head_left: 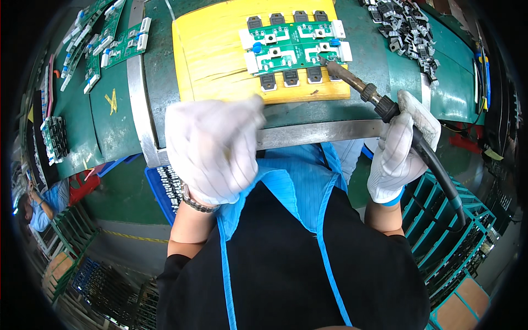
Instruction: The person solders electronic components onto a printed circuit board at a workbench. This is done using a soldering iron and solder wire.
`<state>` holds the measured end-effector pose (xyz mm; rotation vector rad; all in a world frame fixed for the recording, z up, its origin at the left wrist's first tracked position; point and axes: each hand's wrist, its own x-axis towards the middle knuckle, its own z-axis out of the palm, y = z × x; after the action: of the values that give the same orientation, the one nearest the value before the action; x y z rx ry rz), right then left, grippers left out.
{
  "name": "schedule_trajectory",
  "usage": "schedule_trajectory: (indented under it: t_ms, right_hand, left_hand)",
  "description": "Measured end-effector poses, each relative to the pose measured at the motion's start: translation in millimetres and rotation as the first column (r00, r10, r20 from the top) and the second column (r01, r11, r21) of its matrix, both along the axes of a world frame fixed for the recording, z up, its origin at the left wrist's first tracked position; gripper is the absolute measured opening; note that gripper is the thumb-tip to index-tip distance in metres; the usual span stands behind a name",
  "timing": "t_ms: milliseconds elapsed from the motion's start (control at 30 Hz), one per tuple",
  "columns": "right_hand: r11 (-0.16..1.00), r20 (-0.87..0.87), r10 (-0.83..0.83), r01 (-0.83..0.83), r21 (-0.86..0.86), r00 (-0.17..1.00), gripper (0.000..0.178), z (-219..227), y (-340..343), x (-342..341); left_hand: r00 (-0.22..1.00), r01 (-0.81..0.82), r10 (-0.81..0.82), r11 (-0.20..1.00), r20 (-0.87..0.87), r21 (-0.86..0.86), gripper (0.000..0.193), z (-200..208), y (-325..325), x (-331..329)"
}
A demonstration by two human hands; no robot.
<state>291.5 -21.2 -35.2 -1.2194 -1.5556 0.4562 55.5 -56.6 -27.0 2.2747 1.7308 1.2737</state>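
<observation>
The circuit board (294, 41) lies on a yellow block (212, 60), black flat components (268, 82) showing beyond both its long edges; the right hand (404, 146), gloved, grasps a soldering iron (385, 107) by its handle, the tip over the board's lower right quarter; whether the tip touches a joint cannot be told; the left hand (214, 148), gloved and blurred, is raised before the block's near edge with fingers folded, and whether it grips anything thin cannot be told.

In this inspector's judgement, good work here calls for a steady right wrist, the tip brought to one lead and its pad together, brief heat, and the barrel kept off the blue parts (257, 48) and white connectors (345, 52); gloved fingers should stay on the handle, clear of the metal.

The block's yellow face is cracked; beneath it is a green bench top (308, 113) with a steel strip (324, 132) along its front; more boards (129, 45) lie at left, a heap of small black-and-metal parts (404, 36) at far right; a teal rack (473, 220) stands lower right; a co-worker in light blue (54, 199) is at far left.
</observation>
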Motion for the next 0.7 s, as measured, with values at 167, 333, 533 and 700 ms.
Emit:
schedule_trajectory:
  t_ms: [167,333,533,700]
  right_hand:
    - [0.998,-0.062,-0.022,0.018,-0.064,0.998,0.019,3.5,1.3,-3.6]
    - [0.998,-0.112,-0.004,-0.004,-0.07,0.994,0.019,3.1,2.5,-2.0]
    - [0.998,-0.031,0.019,-0.021,-0.054,0.999,0.019,5.3,2.5,0.3]
    - [0.998,-0.132,-0.025,0.016,-0.065,0.991,0.019,3.3,0.8,-1.6]
  left_hand:
    - [0.943,0.249,-0.26,0.965,-0.206,-0.079,0.031,-5.0,8.7,10.8]
    - [0.93,0.217,-0.243,0.968,-0.276,-0.122,0.031,-11.3,11.2,15.7]
    - [0.933,0.19,-0.234,0.965,-0.272,-0.18,0.029,-7.9,10.3,18.6]
    - [0.897,0.241,-0.267,0.964,-0.353,-0.116,0.032,-11.6,14.1,13.4]
